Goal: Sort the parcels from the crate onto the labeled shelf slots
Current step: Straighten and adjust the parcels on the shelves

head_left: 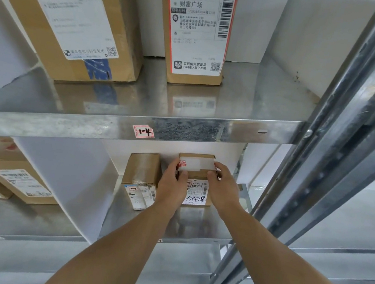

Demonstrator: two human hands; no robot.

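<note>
Gripping a small cardboard parcel point(197, 179) from both sides, the left hand point(172, 184) and the right hand point(222, 189) had it standing on the lower shelf point(194, 224), in the slot beneath the handwritten slot label point(143, 131) on the edge of the upper shelf point(246, 102); the fingers of each hand curled over its top corners, palms pressed to its flanks; the step in hand looked like placement, the parcel being squared up just beside a taped neighbour box point(141, 178); the next move, by my reckoning, called for a loosening of both hands and a clean withdrawal without dragging the box forward off the slick metal; the parcel was a plain brown carton, squat and crisp-edged, with a white strip of tape across the top and a printed shipping label with marker writing on its face; the shelves were galvanised steel, mottled and reflective; two tall cartons point(196, 31) stood above; white divider panels point(65, 178) walled off the slot
</note>
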